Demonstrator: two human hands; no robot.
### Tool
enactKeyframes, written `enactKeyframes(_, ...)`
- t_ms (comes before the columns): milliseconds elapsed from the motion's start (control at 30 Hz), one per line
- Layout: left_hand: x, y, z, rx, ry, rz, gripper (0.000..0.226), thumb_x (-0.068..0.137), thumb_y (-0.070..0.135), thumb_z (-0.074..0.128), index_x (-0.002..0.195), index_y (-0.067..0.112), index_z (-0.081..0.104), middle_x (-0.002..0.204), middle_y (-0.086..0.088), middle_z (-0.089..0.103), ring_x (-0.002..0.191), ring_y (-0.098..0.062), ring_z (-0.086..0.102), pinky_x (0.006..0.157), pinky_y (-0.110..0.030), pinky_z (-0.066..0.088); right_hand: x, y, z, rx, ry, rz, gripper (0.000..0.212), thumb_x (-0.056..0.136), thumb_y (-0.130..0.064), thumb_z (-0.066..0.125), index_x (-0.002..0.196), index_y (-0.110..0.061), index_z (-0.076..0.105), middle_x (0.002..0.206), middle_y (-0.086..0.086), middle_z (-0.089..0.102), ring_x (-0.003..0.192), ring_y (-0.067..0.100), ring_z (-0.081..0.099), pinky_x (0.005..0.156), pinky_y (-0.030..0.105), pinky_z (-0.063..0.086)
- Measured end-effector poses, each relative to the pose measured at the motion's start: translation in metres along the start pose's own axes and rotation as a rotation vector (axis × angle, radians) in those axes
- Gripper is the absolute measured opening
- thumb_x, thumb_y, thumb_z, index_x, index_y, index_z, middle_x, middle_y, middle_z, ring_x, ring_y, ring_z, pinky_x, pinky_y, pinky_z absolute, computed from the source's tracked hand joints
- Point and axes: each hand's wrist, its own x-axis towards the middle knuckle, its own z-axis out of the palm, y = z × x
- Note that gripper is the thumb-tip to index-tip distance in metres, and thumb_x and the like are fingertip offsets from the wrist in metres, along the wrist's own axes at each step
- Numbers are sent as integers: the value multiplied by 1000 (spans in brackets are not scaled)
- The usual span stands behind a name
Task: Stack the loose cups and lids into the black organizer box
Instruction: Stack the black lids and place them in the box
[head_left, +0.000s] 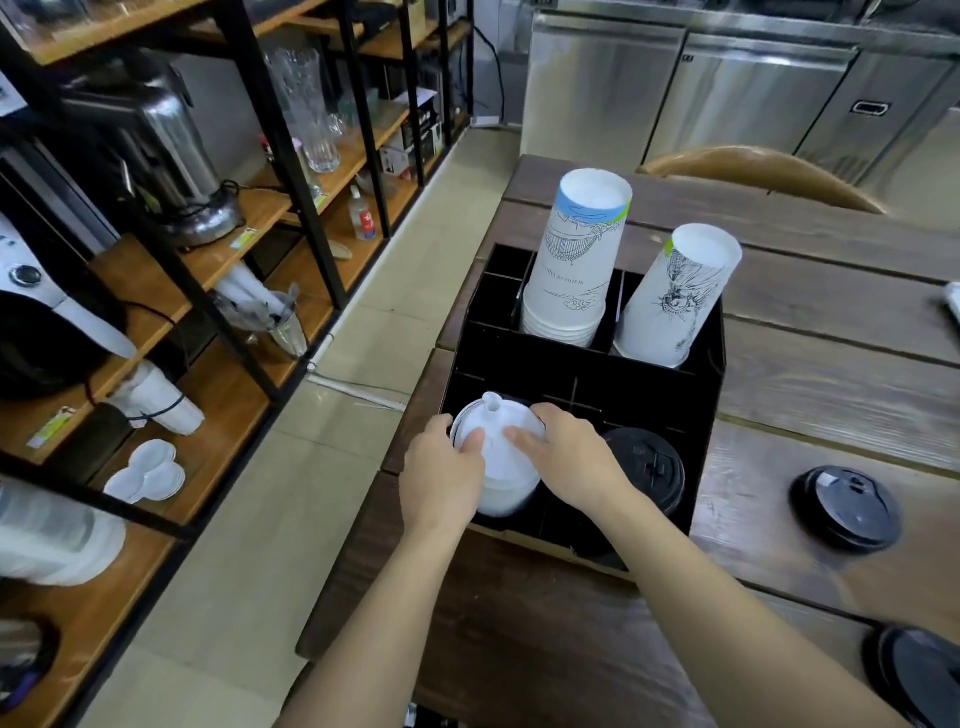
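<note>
Now both hands down on the stack of white plastic lids (501, 467) in the front left compartment of the black organizer box (706, 364): left hand (441, 475) cupping its left side, right hand (566, 457) pressed on its right, each grip closed around the stack. Beside it, black lids stacked (649, 467); behind, two upside-down paper cup stacks (576, 265). On the wooden tabletop (831, 322), loose black lid (847, 506).

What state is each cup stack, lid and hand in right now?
White lid stack: in the box's front left slot, gripped from both sides.
Left hand: fingers on the stack's left side.
Right hand: fingers on its top and right side.
Black lid stack: seated in the front right slot.
Two cup stacks: upside down in the rear slots.
Black lids: loose on the table.
</note>
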Motion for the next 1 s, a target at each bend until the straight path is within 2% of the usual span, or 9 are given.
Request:
enactKeyframes(67,-1,0,-2,2,13,-4,44,90,33,52,131,17,48,124,-7,60,113,-29,56,92,-44,48,-2,-1,0,-16,-4,-3,33,91,-43,47,105,-13,51,93,8,61,88,30,59,72,38,44)
enactKeyframes(167,1,2,-5,23,-8,12,41,89,33,52,127,17,50,124,-6,60,111,-28,56,92,-45,48,-5,-4,-4,-24,-6,-12,49,92,-43,47,128,-10,42,116,13,60,106,32,57,87,43,47)
enactKeyframes(333,-2,15,-17,57,75,70,45,91,37,49,131,17,48,132,-3,56,117,-24,54,91,-38,46,-17,-7,-19,9,97,-63,57,93,-44,47,136,-10,36,133,11,51,119,29,51,95,43,44)
enactKeyframes(467,-21,51,-15,123,141,330,48,92,41,48,135,19,45,136,0,53,124,-20,49,92,-35,42,-31,5,-45,-7,327,-105,56,92,-43,49,137,-12,37,134,8,51,116,26,54,91,38,45)
enactKeyframes(600,-50,93,18,157,21,574,47,93,40,49,134,17,46,134,-1,53,125,-18,47,93,-30,39,-49,43,-79,-46,489,-108,56,89,-43,55,132,-10,42,123,11,57,116,27,53,93,42,45)
enactKeyframes(767,-96,120,90,217,-211,747,51,92,42,48,137,20,43,137,2,51,127,-17,45,99,-30,38,-91,121,-118,9,612,68,66,87,-45,56,140,-11,35,134,10,51,123,24,48,100,36,40)
enactKeyframes(867,-121,124,140,313,-371,801,52,93,43,45,140,22,40,145,4,44,134,-16,38,106,-32,35,-117,174,-127,16,616,234,65,87,-47,55,138,-12,38,134,9,52,123,25,47,100,36,38)
enactKeyframes(933,-135,119,173,397,-464,797,51,94,40,45,141,21,38,147,3,41,135,-18,37,106,-31,33,-135,207,-127,42,598,335,62,86,-48,56,135,-11,42,132,11,54,122,27,48,98,39,41)
enactKeyframes(1000,-145,109,203,464,-538,767,53,95,38,45,143,19,35,148,1,40,135,-19,37,106,-33,33,-153,236,-123,51,581,427,62,87,-44,57,135,-7,41,133,14,53,124,29,46,98,39,37)
